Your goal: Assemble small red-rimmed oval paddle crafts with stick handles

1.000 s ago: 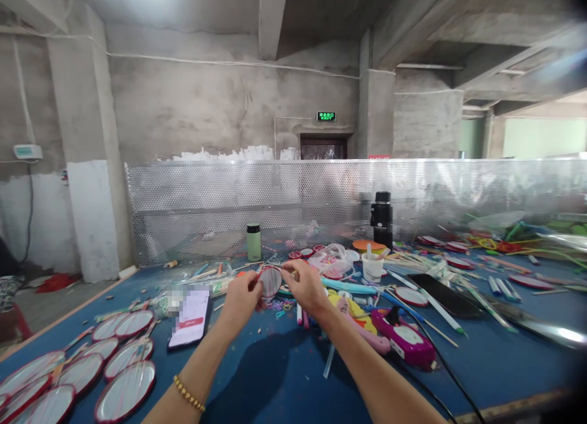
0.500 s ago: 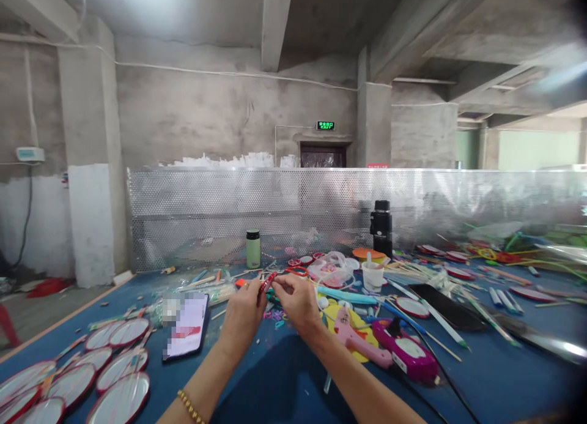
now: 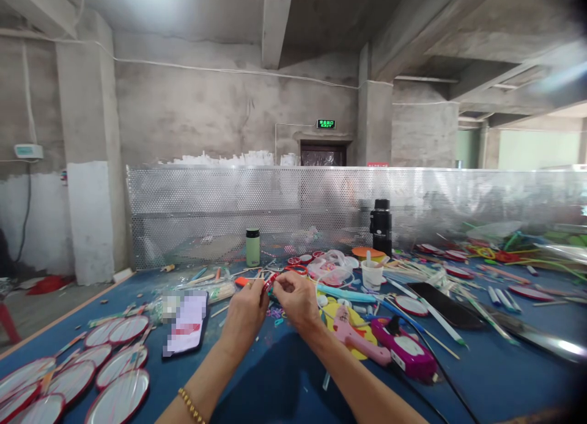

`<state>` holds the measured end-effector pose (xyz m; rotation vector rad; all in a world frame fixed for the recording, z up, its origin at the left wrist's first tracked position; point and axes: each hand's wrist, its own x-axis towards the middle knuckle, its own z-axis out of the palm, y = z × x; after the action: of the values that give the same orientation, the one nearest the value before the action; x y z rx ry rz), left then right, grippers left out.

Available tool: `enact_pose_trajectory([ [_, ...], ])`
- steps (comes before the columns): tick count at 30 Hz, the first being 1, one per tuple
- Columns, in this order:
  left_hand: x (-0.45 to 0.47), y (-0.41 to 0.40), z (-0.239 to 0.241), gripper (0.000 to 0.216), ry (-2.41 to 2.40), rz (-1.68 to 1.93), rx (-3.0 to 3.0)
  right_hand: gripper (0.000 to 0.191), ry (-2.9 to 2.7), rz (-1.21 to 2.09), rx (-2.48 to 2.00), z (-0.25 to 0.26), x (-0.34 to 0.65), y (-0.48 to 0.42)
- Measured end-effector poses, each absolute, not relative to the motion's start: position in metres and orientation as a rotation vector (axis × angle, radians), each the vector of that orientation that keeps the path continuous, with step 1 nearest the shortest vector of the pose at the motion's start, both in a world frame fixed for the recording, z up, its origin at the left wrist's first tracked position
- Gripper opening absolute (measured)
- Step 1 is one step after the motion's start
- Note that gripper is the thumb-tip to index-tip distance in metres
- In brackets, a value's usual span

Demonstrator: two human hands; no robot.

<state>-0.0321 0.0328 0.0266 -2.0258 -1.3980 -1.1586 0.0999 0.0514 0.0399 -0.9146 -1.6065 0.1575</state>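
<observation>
Between my two hands, over the middle of the blue table [image 3: 270,381], is a small red band with white marks [image 3: 270,282]. The fingers of my left hand [image 3: 245,314] are closed on its left side. My right hand [image 3: 297,303] pinches at its right end, and the fingertips partly hide what they grip. Small purple and coloured plastic bits [image 3: 276,314] lie on the table just below the hands. Right of my right wrist lie a pink glue gun [image 3: 360,338] and a yellow flat piece [image 3: 367,349].
Several round white discs with red rims [image 3: 120,396] lie at the left, near a phone [image 3: 187,326]. A green bottle [image 3: 252,248], a white cup [image 3: 372,276] and a black flask [image 3: 381,225] stand behind. To the right are a purple device [image 3: 403,350] with a cable and a dark phone [image 3: 447,304].
The red band has turned slightly between my fingers, and the left fingers have shifted a little. Otherwise the hands and the table stay much the same.
</observation>
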Motion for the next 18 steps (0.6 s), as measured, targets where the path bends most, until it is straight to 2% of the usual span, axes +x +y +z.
enact_pose_trajectory([
  [9, -0.0309, 0.0317, 0.0285, 0.012, -1.473, -1.001, -2.038, 0.015, -1.663, -0.062, -0.838, 0.0397, 0.1031, 0.0496],
  [18, -0.0339, 0.0354, 0.0268, 0.019, -1.455, -0.853, -2.007, 0.016, -1.721, -0.086, -0.781, 0.0402, 0.1035, 0.0459],
])
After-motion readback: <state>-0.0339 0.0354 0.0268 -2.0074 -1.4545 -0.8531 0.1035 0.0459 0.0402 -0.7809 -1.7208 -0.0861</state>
